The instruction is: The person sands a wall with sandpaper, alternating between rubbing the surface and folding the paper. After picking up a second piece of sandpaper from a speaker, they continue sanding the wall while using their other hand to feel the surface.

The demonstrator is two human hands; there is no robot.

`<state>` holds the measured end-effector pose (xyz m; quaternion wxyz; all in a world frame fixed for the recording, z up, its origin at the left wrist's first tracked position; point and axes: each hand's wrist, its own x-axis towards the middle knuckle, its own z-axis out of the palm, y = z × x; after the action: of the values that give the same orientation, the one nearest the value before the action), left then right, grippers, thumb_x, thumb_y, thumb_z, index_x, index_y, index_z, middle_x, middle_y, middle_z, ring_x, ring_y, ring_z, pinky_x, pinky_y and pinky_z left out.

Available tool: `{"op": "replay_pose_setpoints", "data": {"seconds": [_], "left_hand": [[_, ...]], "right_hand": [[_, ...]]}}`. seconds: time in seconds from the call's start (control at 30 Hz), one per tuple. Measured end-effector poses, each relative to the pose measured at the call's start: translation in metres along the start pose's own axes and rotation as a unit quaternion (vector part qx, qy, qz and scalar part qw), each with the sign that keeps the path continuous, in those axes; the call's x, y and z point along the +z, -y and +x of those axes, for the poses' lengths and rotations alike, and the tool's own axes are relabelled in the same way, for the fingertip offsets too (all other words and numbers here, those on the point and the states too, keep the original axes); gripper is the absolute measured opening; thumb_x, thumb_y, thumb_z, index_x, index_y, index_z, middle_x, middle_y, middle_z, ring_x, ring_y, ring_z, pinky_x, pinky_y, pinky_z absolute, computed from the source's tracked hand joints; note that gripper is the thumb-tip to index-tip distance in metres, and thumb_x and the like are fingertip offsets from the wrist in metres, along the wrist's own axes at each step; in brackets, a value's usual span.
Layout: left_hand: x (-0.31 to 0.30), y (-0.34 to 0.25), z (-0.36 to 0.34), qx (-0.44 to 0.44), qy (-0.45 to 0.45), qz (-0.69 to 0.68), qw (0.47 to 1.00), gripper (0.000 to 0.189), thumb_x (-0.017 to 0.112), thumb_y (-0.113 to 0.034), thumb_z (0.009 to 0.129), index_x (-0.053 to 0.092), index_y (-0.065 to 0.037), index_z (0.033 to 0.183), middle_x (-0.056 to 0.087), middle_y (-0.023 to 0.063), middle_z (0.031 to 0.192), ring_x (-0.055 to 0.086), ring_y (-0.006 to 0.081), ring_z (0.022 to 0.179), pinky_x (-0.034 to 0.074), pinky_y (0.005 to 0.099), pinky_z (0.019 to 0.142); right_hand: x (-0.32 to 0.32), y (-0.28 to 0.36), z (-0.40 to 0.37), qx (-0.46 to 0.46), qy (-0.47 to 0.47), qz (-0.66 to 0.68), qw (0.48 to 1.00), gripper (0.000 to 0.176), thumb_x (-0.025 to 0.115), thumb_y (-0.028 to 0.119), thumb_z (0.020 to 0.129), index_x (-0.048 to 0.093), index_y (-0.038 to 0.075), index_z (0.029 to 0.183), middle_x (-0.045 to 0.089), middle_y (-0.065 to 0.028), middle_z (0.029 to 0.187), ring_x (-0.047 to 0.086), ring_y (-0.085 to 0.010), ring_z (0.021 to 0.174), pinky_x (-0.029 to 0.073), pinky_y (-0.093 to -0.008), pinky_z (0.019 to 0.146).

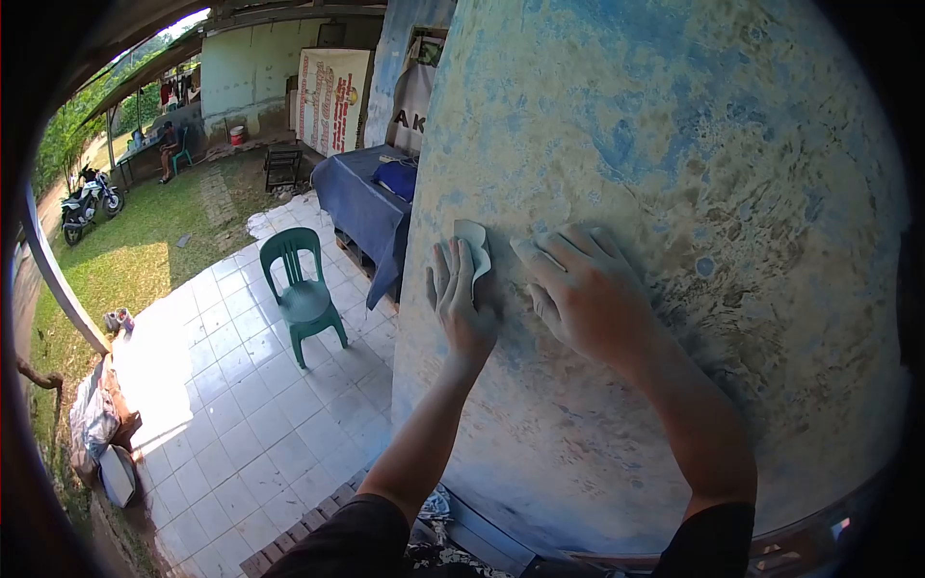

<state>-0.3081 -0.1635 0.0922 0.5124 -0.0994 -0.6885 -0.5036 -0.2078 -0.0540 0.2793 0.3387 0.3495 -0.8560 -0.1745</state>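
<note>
Both of my hands are pressed on a wall (578, 125) with patchy blue and pale peeling paint. Under the fingers of my left hand (462, 299) is a pale sheet (472, 234), its curled edge showing above and to the right of them. To the right, my right hand (583, 289) lies with its fingers pointing up and left, over another pale sheet (530, 252) that shows by the fingertips. Both hands look dusty. The wall right of my right hand is rough, with dark cracks and blotches.
Left of the wall, a green plastic chair (304, 297) stands on white floor tiles (251, 385). Behind it is a table with a blue cover (361, 202). Farther off are a motorcycle (89, 204) and a seated person (170, 151). A slatted wooden piece (303, 530) lies below.
</note>
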Motion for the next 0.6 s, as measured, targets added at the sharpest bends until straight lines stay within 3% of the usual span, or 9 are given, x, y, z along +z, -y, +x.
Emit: {"op": "replay_pose_setpoints", "data": {"seconds": [0.13,0.2,0.3,0.5,0.6], "left_hand": [[0.006,0.002,0.009,-0.04,-0.03,-0.046,0.998,0.052,0.059,0.0,0.099,0.056,0.002,0.15,0.054,0.0188,0.157,0.039,0.0409,0.154,0.022,0.0544,0.126],[0.006,0.007,-0.001,-0.046,-0.033,-0.065,0.996,0.051,0.059,0.001,0.099,0.057,0.001,0.15,0.055,0.0183,0.156,0.039,0.0406,0.154,0.023,0.0543,0.126],[0.008,0.022,0.0,-0.019,-0.018,-0.053,0.998,0.048,0.06,0.0,0.099,0.061,0.0,0.147,0.058,0.0184,0.153,0.04,0.0404,0.154,0.023,0.0549,0.125],[-0.013,0.025,0.032,0.043,-0.009,-0.057,0.997,0.041,0.058,-0.001,0.1,0.067,-0.001,0.14,0.065,0.0206,0.144,0.043,0.0423,0.151,0.026,0.057,0.124],[-0.016,0.041,-0.014,0.043,0.029,-0.057,0.997,0.038,0.062,-0.004,0.1,0.07,-0.004,0.137,0.069,0.0188,0.139,0.046,0.0413,0.149,0.026,0.0567,0.124]], "right_hand": [[-0.006,-0.016,0.02,-0.019,0.01,-0.045,0.999,0.04,0.066,0.012,0.089,0.072,0.001,0.127,0.071,-0.01,0.123,0.063,-0.0266,0.124,0.047,-0.0426,0.11],[-0.005,-0.019,0.03,-0.013,-0.013,-0.115,0.993,0.038,0.07,0.02,0.093,0.072,0.006,0.128,0.065,-0.0091,0.14,0.056,-0.027,0.137,0.045,-0.0456,0.113],[0.004,-0.014,0.026,0.009,-0.011,-0.146,0.989,0.037,0.069,0.02,0.094,0.072,0.006,0.128,0.06,-0.0074,0.15,0.05,-0.026,0.145,0.041,-0.0453,0.119],[0.012,-0.005,0.016,0.003,0.006,-0.14,0.99,0.036,0.069,0.019,0.093,0.072,0.005,0.126,0.06,-0.008,0.15,0.051,-0.0251,0.145,0.04,-0.0457,0.121],[0.015,0.001,0.012,-0.011,0.012,-0.13,0.991,0.035,0.063,0.018,0.095,0.073,0.003,0.125,0.063,-0.0111,0.147,0.05,-0.0239,0.146,0.04,-0.0431,0.121]]}}
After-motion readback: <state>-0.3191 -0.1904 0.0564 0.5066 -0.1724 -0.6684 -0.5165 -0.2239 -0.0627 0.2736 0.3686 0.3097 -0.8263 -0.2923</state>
